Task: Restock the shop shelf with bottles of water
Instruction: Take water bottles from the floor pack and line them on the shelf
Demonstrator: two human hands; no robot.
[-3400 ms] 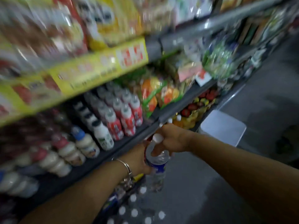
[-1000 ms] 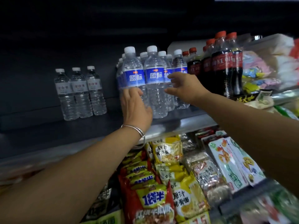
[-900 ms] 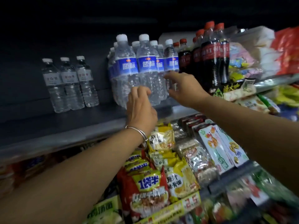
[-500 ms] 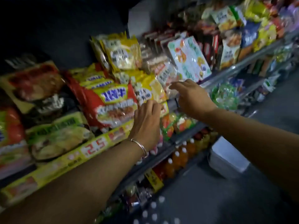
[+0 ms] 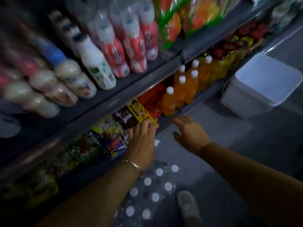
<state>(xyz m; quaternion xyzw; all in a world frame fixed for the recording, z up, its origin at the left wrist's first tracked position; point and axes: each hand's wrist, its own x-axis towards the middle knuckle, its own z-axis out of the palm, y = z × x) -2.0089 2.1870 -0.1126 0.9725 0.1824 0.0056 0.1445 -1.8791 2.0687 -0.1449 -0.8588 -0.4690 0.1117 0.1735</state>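
Observation:
A pack of water bottles with white caps stands on the floor below my arms, wrapped in clear plastic. My left hand, a bangle on its wrist, hangs above the pack with its fingers loosely bent and nothing in it. My right hand is spread with straight fingers, empty, just in front of the lowest shelf edge. Both hands are in front of the lower shelves. The top shelf with the stocked water is out of view.
Milk drink bottles fill the upper shelf and orange soda bottles the lower one, with snack packets to the left. A white bin stands on the floor at right. My shoe is beside the water pack.
Both hands let go of the bottles on the top shelf and dropped empty past the snack shelves. The view swung down to the water pack on the floor.

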